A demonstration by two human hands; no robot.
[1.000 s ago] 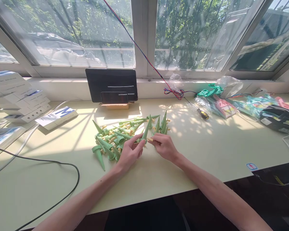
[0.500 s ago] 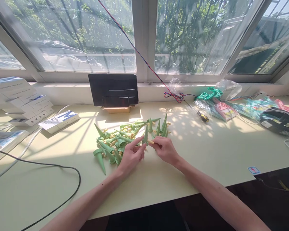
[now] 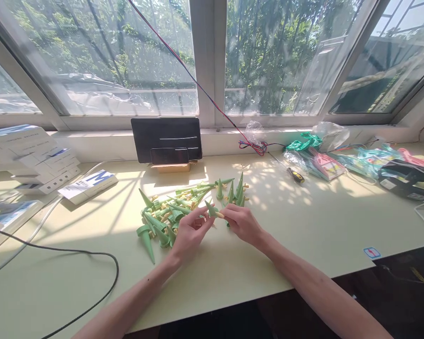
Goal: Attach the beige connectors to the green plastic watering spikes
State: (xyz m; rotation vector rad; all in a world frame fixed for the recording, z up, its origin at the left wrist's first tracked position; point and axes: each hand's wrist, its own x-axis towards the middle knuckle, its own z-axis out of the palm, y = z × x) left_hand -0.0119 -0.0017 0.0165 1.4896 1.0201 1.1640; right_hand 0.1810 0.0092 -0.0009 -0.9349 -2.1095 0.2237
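A heap of green cone-shaped plastic spikes with small tan fittings lies on the pale table; three stand upright at its right end. My left hand and right hand meet just in front of the heap. Together they pinch one green spike with a tan tip, lifted slightly and tilted up to the left. Fingers of both hands are curled around it.
A dark tablet and phone on a wooden stand lean against the sill. White boxes stack at left, a black cable loops over the table. At right lie a screwdriver, plastic bags and red-blue wires.
The held spike has tipped from nearly upright to leaning left. Both hands sit slightly lower in view, as the camera tilted up a little.
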